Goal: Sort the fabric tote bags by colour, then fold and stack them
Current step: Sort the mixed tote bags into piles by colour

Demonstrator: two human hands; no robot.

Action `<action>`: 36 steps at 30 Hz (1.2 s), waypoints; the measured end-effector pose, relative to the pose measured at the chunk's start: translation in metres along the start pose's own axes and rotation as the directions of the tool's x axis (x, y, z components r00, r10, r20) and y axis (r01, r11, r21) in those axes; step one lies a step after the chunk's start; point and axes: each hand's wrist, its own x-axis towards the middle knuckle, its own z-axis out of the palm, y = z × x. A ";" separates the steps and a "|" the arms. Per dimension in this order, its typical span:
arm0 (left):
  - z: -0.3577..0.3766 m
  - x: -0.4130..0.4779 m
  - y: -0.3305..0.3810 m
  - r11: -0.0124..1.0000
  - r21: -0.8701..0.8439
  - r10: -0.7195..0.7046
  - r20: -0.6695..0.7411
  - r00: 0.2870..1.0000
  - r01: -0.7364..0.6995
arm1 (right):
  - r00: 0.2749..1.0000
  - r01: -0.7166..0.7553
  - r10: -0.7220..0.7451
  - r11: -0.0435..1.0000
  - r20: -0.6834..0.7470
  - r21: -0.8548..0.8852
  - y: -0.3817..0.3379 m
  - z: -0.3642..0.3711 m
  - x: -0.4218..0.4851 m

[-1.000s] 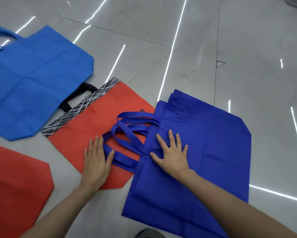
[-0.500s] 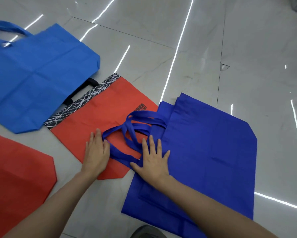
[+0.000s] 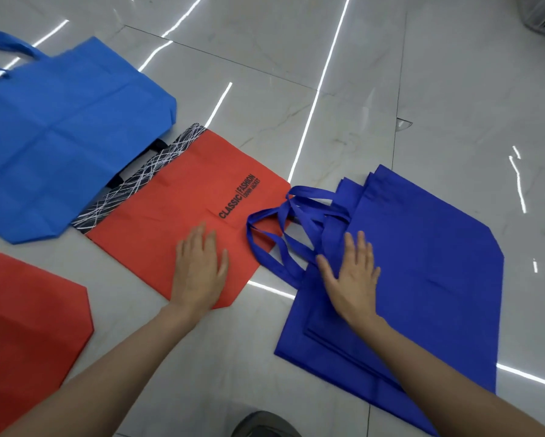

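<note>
both hands are lying flat, fingers spread: left hand on the red bag, right hand on the dark blue bags piled beside it. the blue handles are flopping over the red edge, so sliding either pile is risking dragging the other.

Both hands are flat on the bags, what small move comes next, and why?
Probably sweep the dark blue handles onto the dark blue bags with your right hand: their loops lie over the red bag, which your left hand holds flat.
</note>
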 end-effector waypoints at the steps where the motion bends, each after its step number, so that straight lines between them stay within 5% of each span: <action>1: 0.003 -0.008 0.014 0.992 -0.013 0.127 -0.002 0.992 -0.127 | 0.993 -0.116 0.117 0.992 -0.027 0.051 0.006 -0.001 -0.003; 4: 0.025 -0.036 0.043 0.888 -0.033 0.451 0.263 0.853 -0.459 | 0.975 -0.203 0.208 0.977 0.073 -0.072 0.022 0.005 -0.018; 6: 0.039 -0.041 0.043 0.840 0.068 0.462 0.429 0.776 -0.538 | 0.984 -0.121 0.134 0.986 0.117 -0.112 0.024 0.012 -0.028; 9: 0.040 -0.039 0.033 0.808 0.112 0.467 0.478 0.744 -0.578 | 0.986 -0.021 0.041 0.992 0.162 -0.125 0.013 0.017 -0.042; 12: 0.029 -0.038 0.023 0.833 0.077 0.486 0.370 0.792 -0.548 | 0.977 0.197 -0.170 0.950 0.127 -0.243 0.000 0.017 -0.044; 16: 0.019 -0.035 -0.012 0.936 0.108 0.309 0.198 0.930 -0.334 | 0.827 0.511 -0.382 0.817 0.414 -0.267 -0.011 0.023 -0.040; 20: 0.016 -0.036 -0.037 0.972 0.153 0.121 0.321 0.939 -0.177 | 0.879 0.424 -0.309 0.855 0.362 -0.300 -0.002 0.026 -0.037; 25: 0.013 -0.020 -0.031 0.994 0.046 0.084 0.297 0.951 -0.102 | 0.950 0.232 -0.151 0.927 0.275 -0.294 0.034 0.007 -0.024; 28: 0.010 -0.014 -0.025 0.996 0.008 0.080 0.267 0.960 -0.086 | 0.955 0.272 -0.229 0.930 0.189 -0.247 0.031 -0.004 -0.019; 32: -0.006 -0.027 -0.036 0.990 0.001 0.137 0.159 0.978 -0.139 | 0.852 0.516 -0.524 0.837 0.007 -0.185 -0.037 0.011 -0.022; 36: -0.036 -0.059 -0.080 0.999 0.021 0.028 0.076 0.997 -0.030 | 0.730 0.673 -0.668 0.740 0.144 0.019 -0.130 0.045 -0.032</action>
